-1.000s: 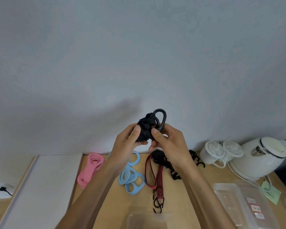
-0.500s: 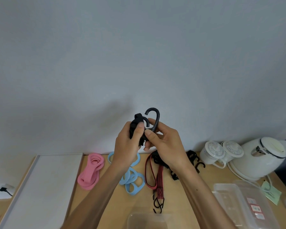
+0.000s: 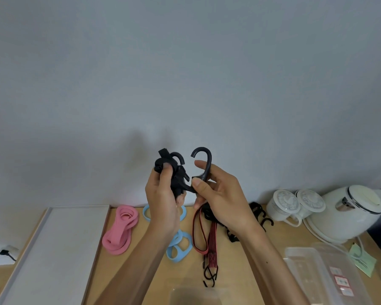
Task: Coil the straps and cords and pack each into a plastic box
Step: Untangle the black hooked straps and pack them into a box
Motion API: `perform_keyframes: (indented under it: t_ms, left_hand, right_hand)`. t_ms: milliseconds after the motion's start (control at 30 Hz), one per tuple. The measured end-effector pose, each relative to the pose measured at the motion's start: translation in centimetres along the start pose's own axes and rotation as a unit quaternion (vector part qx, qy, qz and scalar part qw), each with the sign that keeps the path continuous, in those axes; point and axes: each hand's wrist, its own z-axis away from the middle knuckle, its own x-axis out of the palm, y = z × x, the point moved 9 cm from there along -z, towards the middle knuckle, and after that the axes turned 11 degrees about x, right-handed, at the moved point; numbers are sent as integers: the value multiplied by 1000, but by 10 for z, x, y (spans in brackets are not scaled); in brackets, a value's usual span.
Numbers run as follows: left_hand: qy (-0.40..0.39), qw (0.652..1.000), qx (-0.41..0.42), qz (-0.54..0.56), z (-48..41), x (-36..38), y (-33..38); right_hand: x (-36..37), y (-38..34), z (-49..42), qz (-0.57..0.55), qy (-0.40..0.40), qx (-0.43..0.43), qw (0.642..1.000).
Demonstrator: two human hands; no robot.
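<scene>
Hands were both up off the desk (image 3: 110, 267), in front of a plain grey wall. Left hand (image 3: 161, 201) had its fingers (image 3: 165, 175) curled tight round a wound-up black strap bundle (image 3: 176, 177), with one little hook poking out the top of it. Right hand (image 3: 220, 199) pinched the shank of a bigger black hook (image 3: 204, 164) between thumb and fingers, open end pointing up and to the left. A short bit of strap seemed to run from the bundle across to that hook, though it was dark on dark, so I couldn't swear to it.

Down on the desk, a pink strap (image 3: 121, 230) lay loosely looped just beside a white tray (image 3: 53, 249). Blue straps (image 3: 178, 245) sat partly hidden behind the left wrist, and a red-and-black bungee cord (image 3: 207, 236) lay just to their right, with hooks at its near end. More black cords (image 3: 259, 214) were piled behind the right hand.

A clear plastic box (image 3: 198, 293) sat at the near edge, blurry. Stacked clear boxes (image 3: 312, 267) were off to the right. Two white lidded cups (image 3: 284, 205) and a white kettle (image 3: 348, 212) stood at the back right, with a green note (image 3: 362, 259) near the kettle.
</scene>
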Motion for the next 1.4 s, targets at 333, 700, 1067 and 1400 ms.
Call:
perform_keyframes:
  t_ms: [333,700,1067,1400]
  left_hand:
    - [-91,996,-20,0,5,3,-11]
    - [-198,973,30,-117,12,9,-9]
    - [-96,985,18,-139,11,1,-15]
    - [-169,968,18,-183,15,8,-17]
  right_hand:
    - [0,8,-4,52,-45,8,998]
    - [2,2,4,122,-133,3,984]
    - [-3,26,7,4,-82,56,995]
    - [-5,17,10,37,-127,27,991]
